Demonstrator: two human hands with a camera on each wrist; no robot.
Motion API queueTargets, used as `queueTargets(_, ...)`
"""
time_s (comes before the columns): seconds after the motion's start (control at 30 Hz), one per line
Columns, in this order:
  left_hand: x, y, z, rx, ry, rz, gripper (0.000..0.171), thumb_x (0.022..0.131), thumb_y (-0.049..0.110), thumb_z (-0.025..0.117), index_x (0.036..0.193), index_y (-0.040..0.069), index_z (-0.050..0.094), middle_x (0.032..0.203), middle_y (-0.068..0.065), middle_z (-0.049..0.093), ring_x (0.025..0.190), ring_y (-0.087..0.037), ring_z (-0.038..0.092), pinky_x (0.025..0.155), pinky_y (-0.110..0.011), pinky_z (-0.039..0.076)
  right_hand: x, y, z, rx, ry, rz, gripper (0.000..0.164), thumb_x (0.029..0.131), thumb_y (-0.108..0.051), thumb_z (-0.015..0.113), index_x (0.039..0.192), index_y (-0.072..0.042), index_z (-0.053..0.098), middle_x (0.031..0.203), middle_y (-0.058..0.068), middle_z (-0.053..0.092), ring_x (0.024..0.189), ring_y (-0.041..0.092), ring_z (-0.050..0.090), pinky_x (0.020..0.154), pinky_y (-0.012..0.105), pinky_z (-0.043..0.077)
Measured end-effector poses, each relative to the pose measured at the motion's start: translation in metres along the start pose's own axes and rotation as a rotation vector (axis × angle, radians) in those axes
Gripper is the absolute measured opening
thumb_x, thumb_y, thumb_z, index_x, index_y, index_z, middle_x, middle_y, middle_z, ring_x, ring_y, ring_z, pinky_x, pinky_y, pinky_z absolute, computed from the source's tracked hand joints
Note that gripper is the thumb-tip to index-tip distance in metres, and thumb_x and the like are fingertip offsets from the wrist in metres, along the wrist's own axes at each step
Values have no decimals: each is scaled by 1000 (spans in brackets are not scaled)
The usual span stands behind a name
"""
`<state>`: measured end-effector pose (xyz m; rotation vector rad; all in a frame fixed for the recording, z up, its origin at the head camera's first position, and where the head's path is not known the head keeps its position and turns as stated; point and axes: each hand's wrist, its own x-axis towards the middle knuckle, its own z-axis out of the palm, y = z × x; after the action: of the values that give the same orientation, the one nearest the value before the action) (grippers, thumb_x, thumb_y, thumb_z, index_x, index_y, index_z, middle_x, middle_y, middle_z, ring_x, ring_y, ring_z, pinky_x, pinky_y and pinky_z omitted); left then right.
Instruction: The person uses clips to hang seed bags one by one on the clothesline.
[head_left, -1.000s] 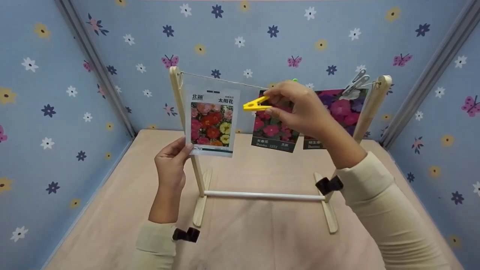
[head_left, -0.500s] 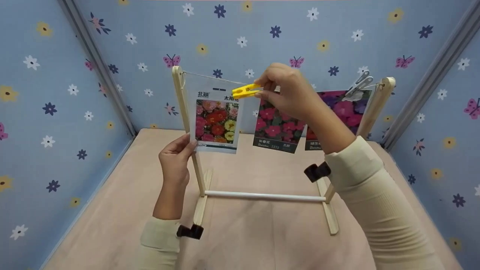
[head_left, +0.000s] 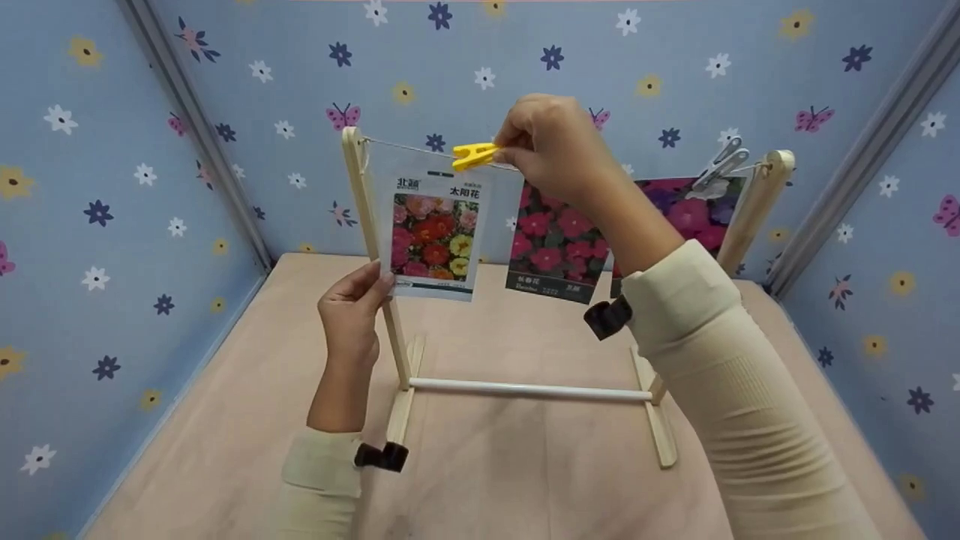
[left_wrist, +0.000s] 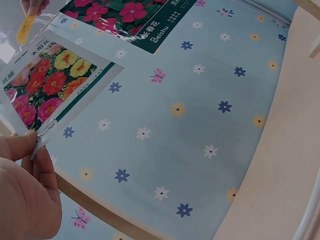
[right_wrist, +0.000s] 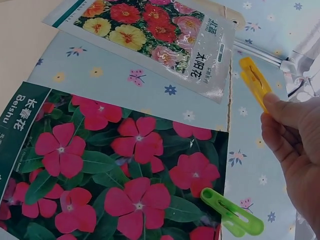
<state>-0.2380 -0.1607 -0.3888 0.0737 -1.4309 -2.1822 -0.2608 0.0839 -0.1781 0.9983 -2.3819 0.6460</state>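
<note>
My left hand [head_left: 351, 311] pinches the lower left corner of a white seed packet [head_left: 433, 236] with red and yellow flowers. The packet's top edge is up by a thin string [head_left: 405, 147]. Between thumb and fingers, my right hand [head_left: 551, 146] pinches a yellow clothespin [head_left: 472, 156], its jaws pointing left beside the string above the packet's upper right corner. In the right wrist view the clothespin [right_wrist: 256, 82] is apart from the packet [right_wrist: 155, 37]. A dark packet with pink flowers [right_wrist: 130, 175] hangs from the string by a green clothespin [right_wrist: 235, 215].
The string spans a wooden stand with a left post [head_left: 360, 187], a right post [head_left: 757, 214] and a white bottom bar [head_left: 525, 388]. At the right, a grey clothespin [head_left: 721, 165] holds another flower packet [head_left: 686, 217]. Patterned walls [head_left: 480, 45] surround the pink surface [head_left: 525, 465].
My right hand has moved up and left, bringing the yellow clothespin from in front of the middle packet to the string above the white packet. The left hand has raised its packet slightly.
</note>
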Motion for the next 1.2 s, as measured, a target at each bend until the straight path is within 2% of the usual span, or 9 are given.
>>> queueTargets(0.17,1,-1,2,-24,1,-1,19,83,-9,72,98,1,76,84,-6,70,70,-13,65,65,-21,55,5,0,3,-15,15,6,13,93,-4,64,94,6,72,93,14,65,82,19,58,75,25,54)
queueTargets(0.37,-1,-1,2,-44,12,4,20,83,-12,69,96,0,76,82,-4,69,69,-12,64,64,-21,55,7,0,11,-6,-7,25,13,93,-4,65,96,6,73,93,14,66,82,19,59,75,23,54)
queueTargets(0.83,-1,-3,11,-3,37,12,17,83,-10,70,99,-4,74,83,-5,69,71,-13,64,65,-22,56,7,-2,15,-23,-30,38,13,93,-5,66,98,5,73,94,13,66,83,20,57,73,24,52)
queueTargets(1.2,-4,-3,12,-1,39,19,17,83,-9,72,99,-5,74,85,-6,70,73,-14,65,66,-23,56,7,-5,16,-83,-94,22,19,93,-6,65,107,5,71,99,14,65,93,24,59,85,26,53)
